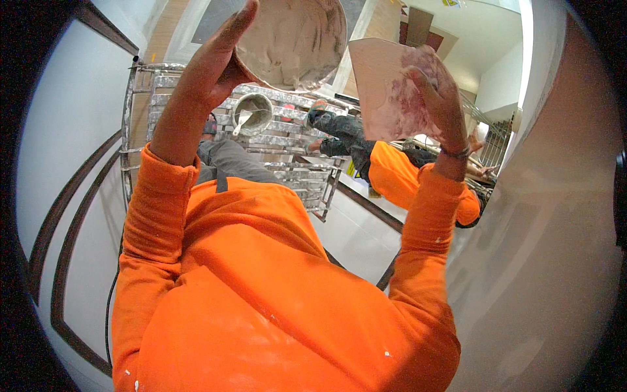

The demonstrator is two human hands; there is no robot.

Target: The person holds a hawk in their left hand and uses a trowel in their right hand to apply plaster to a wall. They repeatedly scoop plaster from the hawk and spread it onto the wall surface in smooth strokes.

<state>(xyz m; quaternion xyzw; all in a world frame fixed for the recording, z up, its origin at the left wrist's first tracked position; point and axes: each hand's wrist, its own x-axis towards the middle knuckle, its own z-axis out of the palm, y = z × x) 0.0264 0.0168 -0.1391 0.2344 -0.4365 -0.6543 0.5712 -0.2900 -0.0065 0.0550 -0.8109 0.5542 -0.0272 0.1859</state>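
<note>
Both my hands are raised in front of me. My left hand [212, 68] is closed round the side of a round, shallow bowl [336, 32], thumb at its rim. Pale pinkish plaster [287, 42] coats the inside of the bowl. To its right, my right hand [441, 98] grips a wide, flat plaster spreader [375, 81], its face smeared with the same plaster. The spreader is held apart from the bowl. Below the bowl, a bucket [262, 104] stands on the platform with a white-handled scraper [241, 122] in it.
Under me is a slatted scaffold platform [287, 145], spattered with white. At right, lower down, another person in an orange top [395, 173] bends near a metal railing [501, 145]. A plastered wall [522, 274] rises close on my right; a pale panelled wall [85, 163] with dark trim stands left.
</note>
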